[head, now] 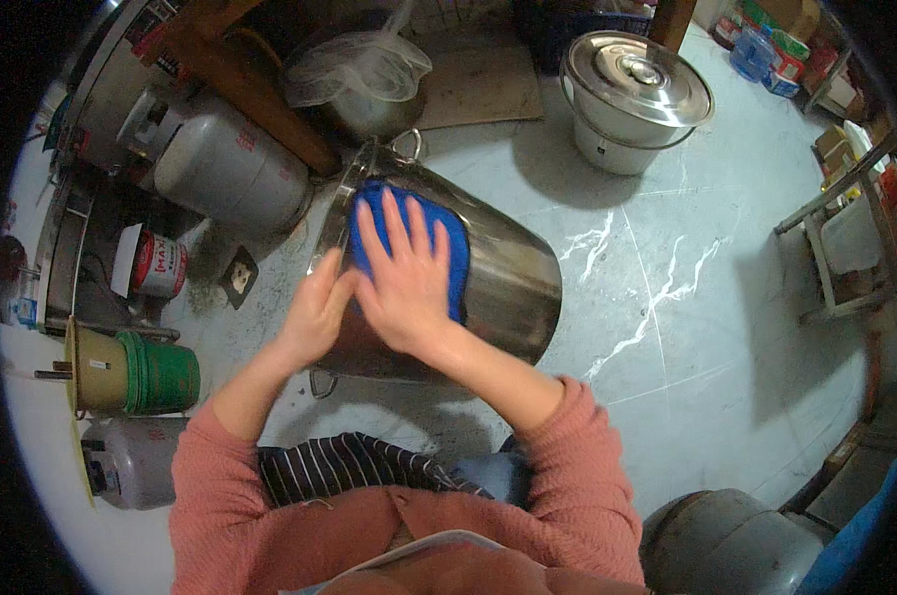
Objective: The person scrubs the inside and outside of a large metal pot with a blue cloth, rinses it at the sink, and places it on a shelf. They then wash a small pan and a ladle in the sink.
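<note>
A large stainless-steel pot (511, 271) lies on its side on the floor before me, its open rim towards the left and a loop handle at each side. My right hand (409, 279) presses flat on a blue cloth (456, 242) spread over the pot's outer wall, fingers apart. At the rim is my left hand (318, 309), thumb raised, its fingers curled over the edge and partly hidden; it is slightly blurred.
Gas cylinders (225, 163) stand at the left, near a green bucket (162, 372). A lidded white bucket (619, 141) is at the upper right. A wooden-framed rack (827, 201) stands far right, and a grey rounded container (731, 535) at the lower right.
</note>
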Demonstrator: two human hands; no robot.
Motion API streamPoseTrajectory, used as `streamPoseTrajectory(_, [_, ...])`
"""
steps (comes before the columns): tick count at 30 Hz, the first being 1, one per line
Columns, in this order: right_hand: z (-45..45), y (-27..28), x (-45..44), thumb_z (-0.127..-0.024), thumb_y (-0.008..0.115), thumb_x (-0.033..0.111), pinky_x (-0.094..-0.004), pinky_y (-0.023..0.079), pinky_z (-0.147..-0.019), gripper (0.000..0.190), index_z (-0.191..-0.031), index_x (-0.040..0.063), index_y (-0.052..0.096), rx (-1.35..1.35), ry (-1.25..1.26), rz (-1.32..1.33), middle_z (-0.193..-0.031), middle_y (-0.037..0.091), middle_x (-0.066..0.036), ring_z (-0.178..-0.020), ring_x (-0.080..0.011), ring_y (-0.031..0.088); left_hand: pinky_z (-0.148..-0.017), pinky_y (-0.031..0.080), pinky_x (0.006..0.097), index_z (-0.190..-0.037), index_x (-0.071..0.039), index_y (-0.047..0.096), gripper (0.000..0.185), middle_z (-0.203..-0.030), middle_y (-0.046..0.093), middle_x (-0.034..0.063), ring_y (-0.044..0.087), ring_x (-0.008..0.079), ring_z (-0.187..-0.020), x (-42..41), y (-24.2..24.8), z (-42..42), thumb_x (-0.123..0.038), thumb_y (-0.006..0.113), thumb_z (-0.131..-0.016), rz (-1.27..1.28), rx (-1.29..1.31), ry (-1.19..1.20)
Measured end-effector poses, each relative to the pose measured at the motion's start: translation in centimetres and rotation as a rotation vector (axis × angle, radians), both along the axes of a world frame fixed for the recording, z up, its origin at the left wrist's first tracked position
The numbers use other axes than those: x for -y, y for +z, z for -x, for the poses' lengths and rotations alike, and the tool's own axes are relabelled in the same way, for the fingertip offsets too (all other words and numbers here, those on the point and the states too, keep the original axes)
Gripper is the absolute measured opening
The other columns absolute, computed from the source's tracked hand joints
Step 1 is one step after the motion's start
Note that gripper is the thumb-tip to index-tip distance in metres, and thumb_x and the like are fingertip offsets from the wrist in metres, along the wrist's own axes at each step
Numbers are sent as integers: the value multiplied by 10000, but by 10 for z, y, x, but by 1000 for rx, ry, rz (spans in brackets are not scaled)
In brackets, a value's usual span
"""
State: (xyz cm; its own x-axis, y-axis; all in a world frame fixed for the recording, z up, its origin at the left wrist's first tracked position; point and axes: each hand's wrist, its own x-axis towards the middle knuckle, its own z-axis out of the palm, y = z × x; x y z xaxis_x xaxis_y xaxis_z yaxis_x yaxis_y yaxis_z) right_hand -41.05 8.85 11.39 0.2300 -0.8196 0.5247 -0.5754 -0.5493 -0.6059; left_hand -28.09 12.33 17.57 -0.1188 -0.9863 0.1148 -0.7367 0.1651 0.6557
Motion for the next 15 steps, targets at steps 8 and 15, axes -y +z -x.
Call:
streamPoseTrajectory(8, [110,-84,62,-824,348,320,-370,374,-826,376,-1071,65,470,-55,-181,-788,-1111,469,-142,-965,-307,472,-462,288,272,-794,1,419,97,-578,329,95,310,106,-541,-42,-8,-11,-95,427,-804,-35,-115,27])
streamPoseTrajectory(15, [33,-23,28,-744,437,308,-442,297,-874,489,-1163,64,381,123,-87,-28,-1177,389,-181,-1063,-336,379,-444,343,339,-863,-7,432,145,-565,432,145,445,283,-470,-64,-4,6,-70,507,-756,-126,56,-169])
